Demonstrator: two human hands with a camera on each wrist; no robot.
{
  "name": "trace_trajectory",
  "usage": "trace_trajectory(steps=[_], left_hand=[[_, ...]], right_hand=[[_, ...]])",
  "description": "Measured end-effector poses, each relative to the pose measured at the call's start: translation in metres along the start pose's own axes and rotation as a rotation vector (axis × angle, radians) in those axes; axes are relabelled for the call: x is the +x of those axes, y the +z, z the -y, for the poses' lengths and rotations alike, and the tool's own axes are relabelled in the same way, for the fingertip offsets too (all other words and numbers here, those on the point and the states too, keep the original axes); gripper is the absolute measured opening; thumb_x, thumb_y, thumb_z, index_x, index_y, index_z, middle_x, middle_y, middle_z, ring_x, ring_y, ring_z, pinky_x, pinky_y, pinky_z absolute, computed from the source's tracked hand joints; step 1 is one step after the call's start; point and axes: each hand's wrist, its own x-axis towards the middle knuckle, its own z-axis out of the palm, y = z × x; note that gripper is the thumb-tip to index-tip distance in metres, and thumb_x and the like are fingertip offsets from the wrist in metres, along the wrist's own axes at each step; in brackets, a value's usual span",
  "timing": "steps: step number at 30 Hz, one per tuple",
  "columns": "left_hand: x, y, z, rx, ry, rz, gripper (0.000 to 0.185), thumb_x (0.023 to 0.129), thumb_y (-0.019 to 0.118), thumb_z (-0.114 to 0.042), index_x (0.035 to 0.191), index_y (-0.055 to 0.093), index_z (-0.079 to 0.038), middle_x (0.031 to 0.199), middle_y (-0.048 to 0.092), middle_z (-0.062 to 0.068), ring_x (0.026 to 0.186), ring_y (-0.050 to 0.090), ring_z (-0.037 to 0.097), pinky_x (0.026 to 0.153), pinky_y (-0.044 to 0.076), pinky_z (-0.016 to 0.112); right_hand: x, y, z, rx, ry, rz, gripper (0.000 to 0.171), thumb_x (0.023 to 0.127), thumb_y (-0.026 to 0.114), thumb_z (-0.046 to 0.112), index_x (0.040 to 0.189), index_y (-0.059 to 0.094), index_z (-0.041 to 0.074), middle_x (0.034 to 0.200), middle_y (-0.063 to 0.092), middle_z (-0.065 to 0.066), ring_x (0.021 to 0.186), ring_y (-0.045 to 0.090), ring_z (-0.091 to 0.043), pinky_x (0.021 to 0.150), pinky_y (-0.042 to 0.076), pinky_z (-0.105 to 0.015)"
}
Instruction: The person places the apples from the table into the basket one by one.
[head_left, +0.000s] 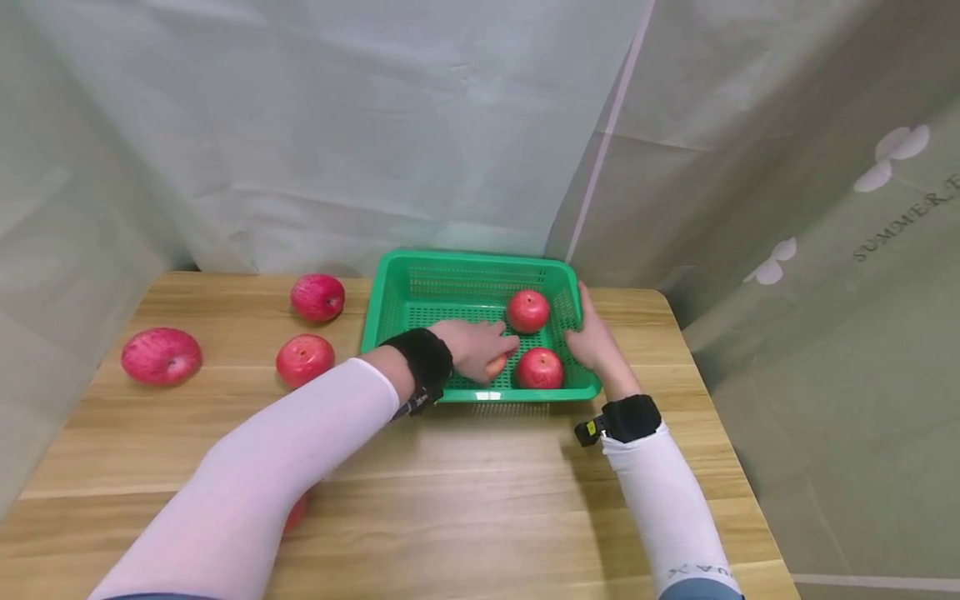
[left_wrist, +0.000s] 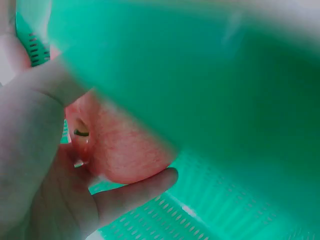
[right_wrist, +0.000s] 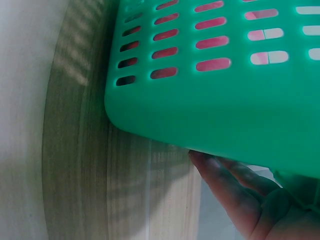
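A green perforated plastic basket (head_left: 472, 260) stands at the table's far side. My left hand (head_left: 472, 348) reaches over its near wall and holds a red apple (left_wrist: 127, 145) low inside it; in the left wrist view thumb and fingers lie around the fruit, and the blurred basket wall hides part of it. Two more red apples, a far one (head_left: 528, 312) and a near one (head_left: 540, 368), sit in the basket's right part. My right hand (head_left: 597, 342) grips the right rim, thumb over the edge. From the right wrist view, its fingers (right_wrist: 225, 190) touch the basket's outside.
Left of the basket, apples lie on the wooden table (head_left: 480, 500): one at the back (head_left: 318, 297), one nearer (head_left: 304, 360), and one farther left (head_left: 161, 357). Another apple (head_left: 296, 512) is partly hidden under my left forearm. A grey curtain (head_left: 375, 125) hangs behind the table.
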Motion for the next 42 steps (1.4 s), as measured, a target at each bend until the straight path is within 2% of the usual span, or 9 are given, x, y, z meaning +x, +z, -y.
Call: trace_trajectory(steps=[4,6,10,13,17,20,25,32,42], left_hand=[[0.001,-0.012,-0.001,0.021,0.006,-0.007,0.039,0.088,0.077,-0.010,0.120,0.058,-0.019,0.125,0.054,0.011,0.094,0.058,0.021,0.077,0.050,0.034],[0.004,-0.017,-0.001,0.044,0.003,-0.018,0.044,0.087,0.081,-0.012,0.124,0.059,-0.020,0.124,0.053,0.010,0.095,0.057,0.020,0.076,0.051,0.034],[0.014,-0.022,0.000,0.086,0.014,-0.043,0.042,0.089,0.077,-0.011,0.128,0.062,-0.021,0.132,0.053,0.014,0.101,0.059,0.023,0.079,0.053,0.036],[0.022,-0.021,0.001,0.091,0.004,-0.047,0.042,0.090,0.077,-0.011,0.127,0.062,-0.024,0.143,0.049,0.016,0.101,0.060,0.025,0.079,0.054,0.037],[0.031,-0.017,0.003,0.081,-0.007,-0.053,0.041,0.090,0.078,-0.014,0.126,0.059,-0.023,0.149,0.047,0.019,0.092,0.064,0.025,0.077,0.054,0.037],[0.037,-0.012,0.006,0.084,-0.008,-0.047,0.040,0.091,0.077,-0.018,0.125,0.057,-0.022,0.150,0.046,0.021,0.085,0.065,0.025,0.077,0.054,0.037],[0.045,-0.007,0.008,0.082,-0.018,-0.039,0.048,0.089,0.084,-0.027,0.128,0.055,-0.022,0.146,0.050,0.018,0.091,0.066,0.024,0.083,0.056,0.038],[0.049,-0.007,0.007,0.119,-0.035,-0.062,0.057,0.088,0.089,-0.037,0.132,0.057,-0.022,0.138,0.053,0.013,0.105,0.065,0.026,0.093,0.056,0.040],[0.039,-0.011,0.001,0.076,-0.026,-0.095,0.057,0.087,0.091,-0.031,0.132,0.059,-0.018,0.141,0.050,0.017,0.104,0.067,0.029,0.092,0.057,0.044]], right_hand=[[0.001,0.000,-0.001,-0.003,-0.007,-0.008,0.095,0.101,0.055,0.005,0.174,0.000,0.028,0.166,0.036,-0.028,0.137,0.048,-0.049,0.098,0.050,-0.064],[0.001,0.000,-0.002,-0.004,-0.008,-0.014,0.094,0.101,0.055,0.005,0.174,0.001,0.027,0.165,0.036,-0.028,0.137,0.048,-0.048,0.098,0.050,-0.064],[0.001,0.000,-0.001,-0.003,-0.008,-0.012,0.094,0.101,0.054,0.005,0.174,0.000,0.028,0.164,0.037,-0.030,0.136,0.049,-0.048,0.098,0.051,-0.063],[0.001,0.001,0.000,-0.001,-0.010,-0.003,0.094,0.101,0.054,0.004,0.174,-0.001,0.030,0.163,0.038,-0.031,0.133,0.051,-0.048,0.096,0.052,-0.060],[0.000,0.004,0.002,0.001,-0.012,-0.002,0.095,0.101,0.054,0.004,0.173,-0.001,0.032,0.162,0.039,-0.031,0.131,0.052,-0.047,0.094,0.052,-0.058],[-0.001,0.004,0.003,-0.002,-0.017,-0.006,0.095,0.101,0.054,0.003,0.174,0.000,0.032,0.161,0.041,-0.031,0.131,0.053,-0.047,0.095,0.052,-0.059],[-0.003,0.004,0.003,-0.004,-0.015,-0.007,0.094,0.101,0.054,0.003,0.174,0.001,0.029,0.161,0.041,-0.031,0.132,0.053,-0.048,0.096,0.052,-0.062],[-0.003,0.003,0.002,-0.018,-0.012,-0.012,0.095,0.101,0.054,0.004,0.173,-0.001,0.032,0.162,0.039,-0.031,0.134,0.051,-0.048,0.099,0.050,-0.063],[-0.002,0.005,0.002,-0.019,-0.004,-0.012,0.094,0.101,0.055,0.005,0.174,0.001,0.030,0.162,0.040,-0.030,0.132,0.052,-0.048,0.097,0.052,-0.063]])
